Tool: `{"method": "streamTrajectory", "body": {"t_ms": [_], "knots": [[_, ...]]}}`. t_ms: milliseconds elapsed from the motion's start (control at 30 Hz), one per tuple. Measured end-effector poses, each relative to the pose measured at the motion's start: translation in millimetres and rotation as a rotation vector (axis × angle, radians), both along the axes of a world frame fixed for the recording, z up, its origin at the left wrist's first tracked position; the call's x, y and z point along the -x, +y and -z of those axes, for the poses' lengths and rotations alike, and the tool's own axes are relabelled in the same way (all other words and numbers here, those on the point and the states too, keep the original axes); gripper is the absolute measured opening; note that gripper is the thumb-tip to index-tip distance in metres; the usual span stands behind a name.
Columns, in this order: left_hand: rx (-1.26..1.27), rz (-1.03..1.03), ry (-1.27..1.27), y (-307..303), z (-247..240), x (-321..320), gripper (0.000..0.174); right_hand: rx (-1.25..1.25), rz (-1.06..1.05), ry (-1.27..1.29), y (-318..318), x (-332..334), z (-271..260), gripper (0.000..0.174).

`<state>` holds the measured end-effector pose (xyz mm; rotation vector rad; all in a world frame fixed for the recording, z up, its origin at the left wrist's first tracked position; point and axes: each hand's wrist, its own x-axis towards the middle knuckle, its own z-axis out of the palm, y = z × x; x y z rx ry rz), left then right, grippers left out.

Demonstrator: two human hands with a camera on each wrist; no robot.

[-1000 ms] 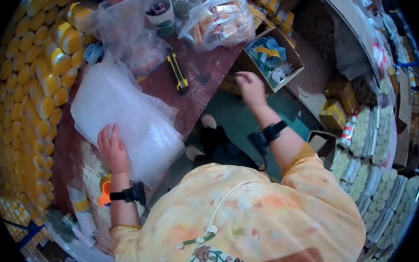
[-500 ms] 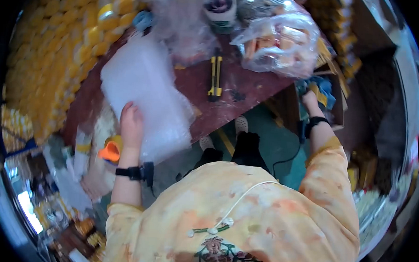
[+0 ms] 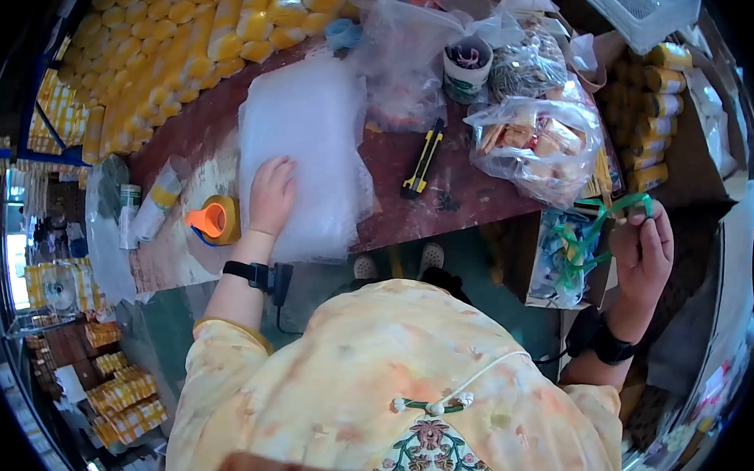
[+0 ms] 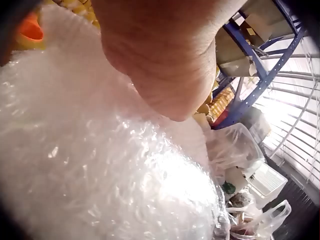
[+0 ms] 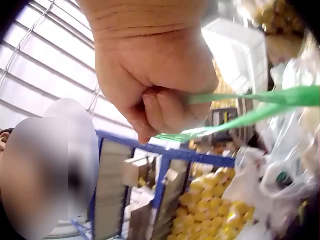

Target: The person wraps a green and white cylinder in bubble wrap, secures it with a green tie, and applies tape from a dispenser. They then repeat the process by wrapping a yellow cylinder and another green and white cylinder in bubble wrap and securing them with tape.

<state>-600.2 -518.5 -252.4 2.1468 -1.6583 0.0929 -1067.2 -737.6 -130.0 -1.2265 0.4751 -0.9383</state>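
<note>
Head view: the left hand (image 3: 273, 196) rests, fingers extended, on the bubble wrap (image 3: 311, 119), which lies flat on the table (image 3: 482, 203). The right hand (image 3: 645, 252) pinches a green strip (image 3: 605, 217) above the cardboard box (image 3: 597, 282). Judged status: strip picked up; its use outstanding, no strip visible on the wrap. Left wrist view: fingers hidden; finger spread cannot be determined here. Right wrist view: curled fingers grip the strip, which extends sideways in two strands.
</note>
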Motion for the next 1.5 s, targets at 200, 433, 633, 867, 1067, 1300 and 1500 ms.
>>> {"method": "streamTrajectory", "body": {"t_ms": [200,433,633,867,1067,1300,1500], "knots": [[-0.041,-0.051,0.113,-3,15,-12,0.035,0.259,-0.458,0.128,13,-137,-69,0.033],[0.078,-0.082,0.113,6,34,-9,0.040,0.425,-0.649,0.435,30,-296,-112,0.042],[0.253,-0.076,0.243,13,41,-11,0.035,0.966,-0.493,0.598,49,-446,-96,0.031],[0.355,0.139,0.719,32,43,-61,0.020,1.010,-0.493,1.104,62,-489,22,0.019],[0.199,0.217,0.834,37,27,-99,0.018,0.549,0.058,0.914,19,-423,68,0.018],[0.074,-0.156,0.644,6,37,-123,0.090,-0.095,0.163,1.057,-33,-316,247,0.024],[-0.122,-0.391,1.514,-8,48,-137,0.105,-0.878,-0.271,0.372,13,-369,252,0.031]]}}
